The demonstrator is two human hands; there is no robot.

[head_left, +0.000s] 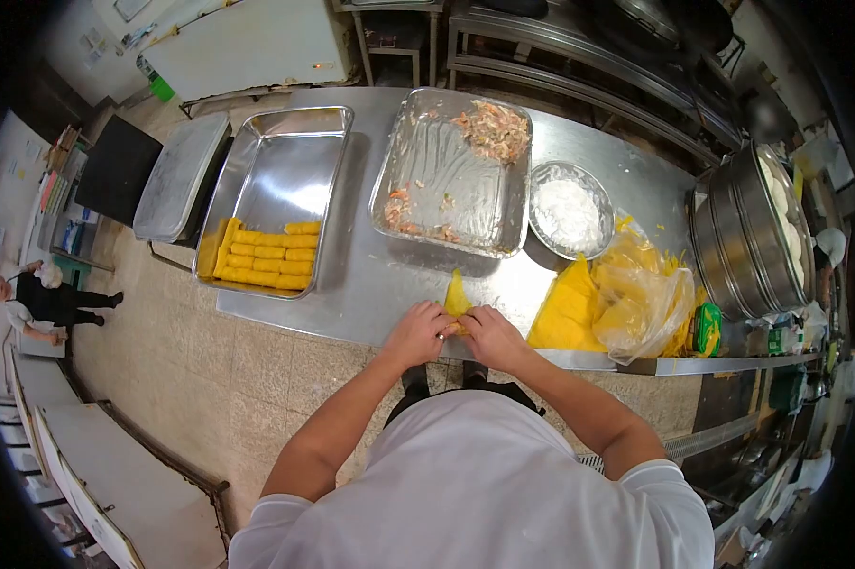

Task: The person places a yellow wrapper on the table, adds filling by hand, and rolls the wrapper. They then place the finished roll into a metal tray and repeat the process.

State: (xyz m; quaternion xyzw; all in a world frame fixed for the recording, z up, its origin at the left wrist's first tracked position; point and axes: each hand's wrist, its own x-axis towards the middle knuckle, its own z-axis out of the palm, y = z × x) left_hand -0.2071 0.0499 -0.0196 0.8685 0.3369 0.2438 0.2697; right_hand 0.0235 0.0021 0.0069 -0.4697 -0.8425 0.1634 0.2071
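Observation:
At the front edge of the steel table, my left hand (416,334) and my right hand (494,339) meet with fingers closed on a yellow wrapper (458,292). Its pointed end lies flat beyond my fingertips; the part between my fingers is mostly hidden. A stack of yellow wrapper sheets (562,308) lies to the right of my right hand, partly under a clear plastic bag (650,308). Ahead of my hands stands a metal tray (437,171) with shredded filling (494,131) heaped in its far right corner and scraps near its front.
A deep steel tray (285,171) on the left holds several yellow rolls (266,261) in rows. A bowl of white powder (568,211) sits right of the filling tray. Stacked steamers (745,237) stand at the right end. Another person (53,299) is far left.

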